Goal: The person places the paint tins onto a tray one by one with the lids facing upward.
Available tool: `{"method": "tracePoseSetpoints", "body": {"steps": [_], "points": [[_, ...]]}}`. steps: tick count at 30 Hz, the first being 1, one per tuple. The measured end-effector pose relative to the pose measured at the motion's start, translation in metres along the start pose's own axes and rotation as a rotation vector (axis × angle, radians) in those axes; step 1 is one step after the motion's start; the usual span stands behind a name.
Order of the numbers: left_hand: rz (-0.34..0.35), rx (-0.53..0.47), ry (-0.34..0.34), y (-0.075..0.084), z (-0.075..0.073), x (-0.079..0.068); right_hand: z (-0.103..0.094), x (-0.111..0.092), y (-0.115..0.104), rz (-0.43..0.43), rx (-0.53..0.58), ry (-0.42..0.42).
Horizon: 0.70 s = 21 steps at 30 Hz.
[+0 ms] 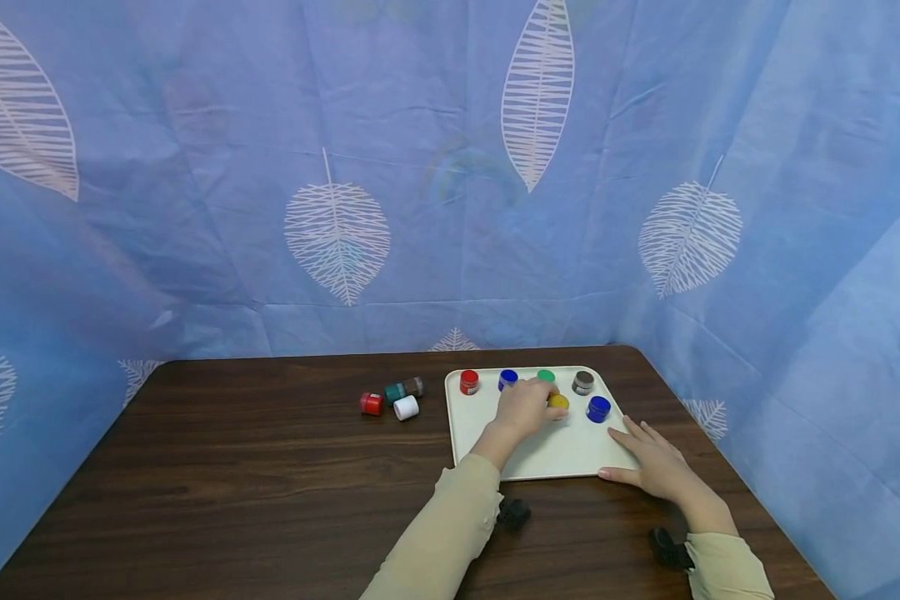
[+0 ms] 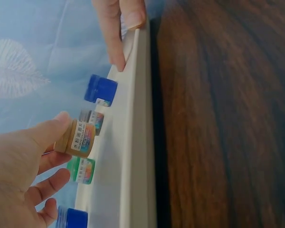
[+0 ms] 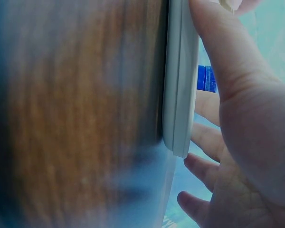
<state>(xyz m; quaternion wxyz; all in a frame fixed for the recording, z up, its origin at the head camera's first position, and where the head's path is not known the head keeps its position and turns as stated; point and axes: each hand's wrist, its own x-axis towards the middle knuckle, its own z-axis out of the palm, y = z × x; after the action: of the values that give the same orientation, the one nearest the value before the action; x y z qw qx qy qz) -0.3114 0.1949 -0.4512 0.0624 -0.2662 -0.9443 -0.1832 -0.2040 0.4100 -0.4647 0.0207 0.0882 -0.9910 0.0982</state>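
My left hand (image 1: 523, 408) pinches a small paint jar with a yellow lid (image 1: 559, 402) between thumb and fingers, over the white tray (image 1: 551, 458). In the left wrist view the labelled yellow paint jar (image 2: 82, 138) is tilted on its side in that view. Fingers spread, my right hand (image 1: 656, 467) rests at the tray's right front corner. Along the tray's back stand a red jar (image 1: 468, 382), a blue jar (image 1: 507, 379), a green jar (image 1: 546, 376) and a brown jar (image 1: 582, 382). Another blue jar (image 1: 598, 409) stands nearer my right hand.
Left of the tray, on the dark wooden table (image 1: 232, 483), lie a red jar (image 1: 371, 404), a dark green jar (image 1: 395, 392), a brown jar (image 1: 414, 386) and a white jar (image 1: 406, 407). A blue leaf-patterned curtain (image 1: 420, 250) hangs behind the table.
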Motion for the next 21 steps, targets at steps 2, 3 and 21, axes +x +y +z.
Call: {"method": "tracePoseSetpoints", "body": {"steps": [2,3,21], "points": [[-0.007,0.009,-0.007,0.002,0.001,0.001,0.0,0.0,0.0,0.001,0.005,-0.001],[-0.01,0.017,-0.01,0.002,0.002,0.002,0.0,0.0,0.0,0.0,0.003,-0.001],[-0.054,0.074,-0.047,0.008,0.011,0.006,-0.001,0.0,-0.001,-0.008,-0.019,0.011]]}}
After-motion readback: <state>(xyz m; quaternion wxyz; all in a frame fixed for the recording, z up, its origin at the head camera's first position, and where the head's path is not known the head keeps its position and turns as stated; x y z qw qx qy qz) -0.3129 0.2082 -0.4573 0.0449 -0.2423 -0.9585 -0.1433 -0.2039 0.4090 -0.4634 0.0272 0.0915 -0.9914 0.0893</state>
